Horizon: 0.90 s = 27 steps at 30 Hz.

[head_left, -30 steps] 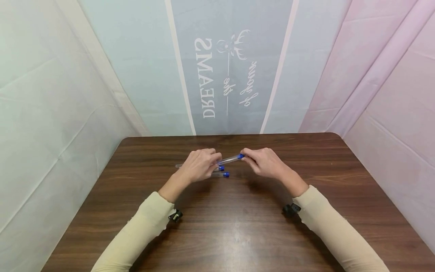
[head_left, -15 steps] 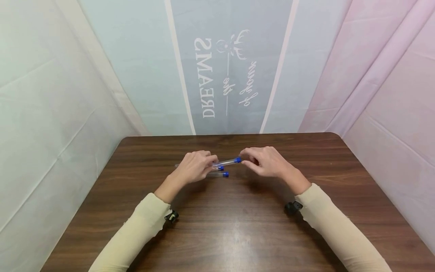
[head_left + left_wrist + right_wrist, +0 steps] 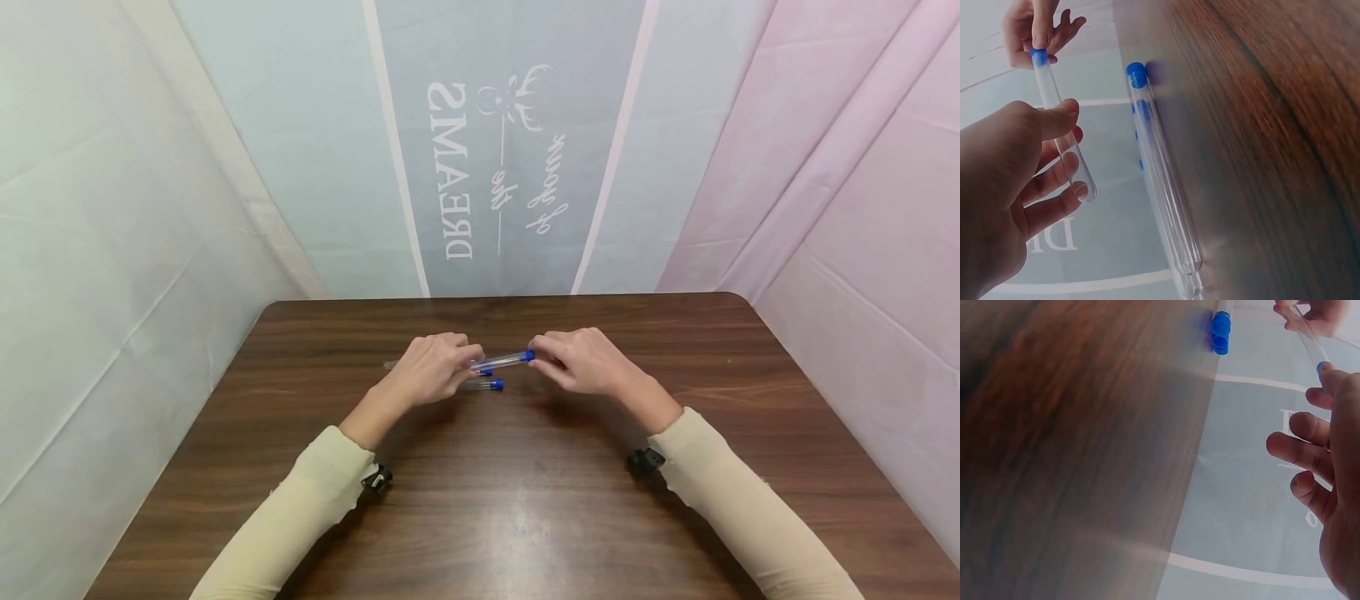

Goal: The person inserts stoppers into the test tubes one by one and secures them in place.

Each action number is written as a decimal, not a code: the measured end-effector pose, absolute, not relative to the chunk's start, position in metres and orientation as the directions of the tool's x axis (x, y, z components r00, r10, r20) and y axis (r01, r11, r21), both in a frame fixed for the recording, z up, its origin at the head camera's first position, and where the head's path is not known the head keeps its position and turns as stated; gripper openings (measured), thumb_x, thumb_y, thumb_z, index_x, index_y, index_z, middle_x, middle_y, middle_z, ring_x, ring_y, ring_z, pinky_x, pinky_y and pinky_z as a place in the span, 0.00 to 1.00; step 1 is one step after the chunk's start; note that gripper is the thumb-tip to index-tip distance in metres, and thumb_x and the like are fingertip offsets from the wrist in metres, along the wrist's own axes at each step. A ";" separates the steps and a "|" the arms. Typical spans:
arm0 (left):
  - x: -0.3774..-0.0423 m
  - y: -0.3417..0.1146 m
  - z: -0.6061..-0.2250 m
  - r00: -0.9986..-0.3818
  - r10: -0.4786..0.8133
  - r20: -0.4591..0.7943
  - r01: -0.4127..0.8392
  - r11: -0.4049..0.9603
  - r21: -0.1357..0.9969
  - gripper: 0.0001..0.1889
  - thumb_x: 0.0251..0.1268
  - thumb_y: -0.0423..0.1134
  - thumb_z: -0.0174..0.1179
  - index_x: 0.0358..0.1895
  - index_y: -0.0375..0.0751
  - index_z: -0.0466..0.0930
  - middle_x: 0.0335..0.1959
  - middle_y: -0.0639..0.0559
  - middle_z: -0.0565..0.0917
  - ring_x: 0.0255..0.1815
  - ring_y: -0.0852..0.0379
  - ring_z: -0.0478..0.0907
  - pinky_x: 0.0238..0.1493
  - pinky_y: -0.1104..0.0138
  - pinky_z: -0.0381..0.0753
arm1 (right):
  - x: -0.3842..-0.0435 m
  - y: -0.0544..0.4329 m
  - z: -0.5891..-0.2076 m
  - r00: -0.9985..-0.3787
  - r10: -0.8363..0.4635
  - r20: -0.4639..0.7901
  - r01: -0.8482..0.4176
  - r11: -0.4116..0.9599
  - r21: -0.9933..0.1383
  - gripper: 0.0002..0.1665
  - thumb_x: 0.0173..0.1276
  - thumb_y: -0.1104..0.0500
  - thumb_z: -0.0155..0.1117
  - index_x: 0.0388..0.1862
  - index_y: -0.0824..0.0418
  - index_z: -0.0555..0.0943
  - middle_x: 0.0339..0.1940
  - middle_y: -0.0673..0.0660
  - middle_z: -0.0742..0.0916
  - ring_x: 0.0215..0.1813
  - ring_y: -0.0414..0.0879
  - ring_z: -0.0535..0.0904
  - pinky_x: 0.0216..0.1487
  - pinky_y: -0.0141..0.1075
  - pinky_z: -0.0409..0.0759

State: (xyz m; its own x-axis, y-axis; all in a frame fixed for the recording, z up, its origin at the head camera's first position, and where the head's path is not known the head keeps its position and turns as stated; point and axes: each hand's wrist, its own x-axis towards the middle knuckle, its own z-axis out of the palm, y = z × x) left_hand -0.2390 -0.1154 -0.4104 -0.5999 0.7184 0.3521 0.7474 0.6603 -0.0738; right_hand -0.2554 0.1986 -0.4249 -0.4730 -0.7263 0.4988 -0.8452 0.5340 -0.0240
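A clear test tube (image 3: 1049, 87) with a blue cap (image 3: 1039, 56) is held off the table between both hands. My left hand (image 3: 437, 367) grips its glass body, thumb on one side and fingers on the other. At the capped end, my right hand (image 3: 583, 358) pinches the blue cap between thumb and index finger; its other fingers are loosely bent in the right wrist view. Below the held tube, more blue-capped test tubes (image 3: 1163, 181) lie side by side on the table. My left hand partly covers them in the head view.
The brown wood-grain table (image 3: 517, 492) reaches back to a pale fabric backdrop (image 3: 510, 167) with mirrored lettering. Fabric walls stand on the left and right. Each wrist carries a small black camera (image 3: 377, 478).
Half a second ago the right fingers were parted at the cap; now they pinch it again. The tube's capped end sits slightly lower than one second ago, and the left hand has shifted slightly left.
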 end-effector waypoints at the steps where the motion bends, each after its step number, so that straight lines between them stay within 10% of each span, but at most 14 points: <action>1: -0.238 -0.115 -0.410 -0.597 0.719 0.355 0.747 0.660 -0.078 0.07 0.76 0.45 0.75 0.50 0.53 0.90 0.33 0.55 0.84 0.30 0.57 0.81 0.24 0.66 0.76 | -0.255 0.198 -0.425 -0.467 -0.728 0.501 -0.847 0.531 -0.018 0.08 0.75 0.57 0.77 0.44 0.54 0.84 0.26 0.44 0.84 0.19 0.30 0.63 0.22 0.26 0.58; 10: -0.235 -0.111 -0.410 -0.590 0.715 0.376 0.734 0.668 -0.118 0.08 0.74 0.44 0.77 0.49 0.52 0.89 0.30 0.54 0.80 0.27 0.57 0.77 0.21 0.68 0.68 | -0.253 0.193 -0.431 -0.444 -0.715 0.541 -0.865 0.499 -0.051 0.08 0.74 0.62 0.75 0.39 0.55 0.83 0.25 0.45 0.82 0.21 0.28 0.59 0.23 0.26 0.57; 27: -0.237 -0.113 -0.408 -0.592 0.695 0.409 0.706 0.691 -0.154 0.09 0.68 0.43 0.82 0.46 0.51 0.92 0.30 0.55 0.82 0.30 0.57 0.80 0.21 0.68 0.72 | -0.248 0.189 -0.418 -0.670 -0.661 0.339 -0.743 0.595 -0.308 0.11 0.84 0.54 0.67 0.37 0.51 0.81 0.20 0.40 0.74 0.22 0.29 0.62 0.27 0.29 0.59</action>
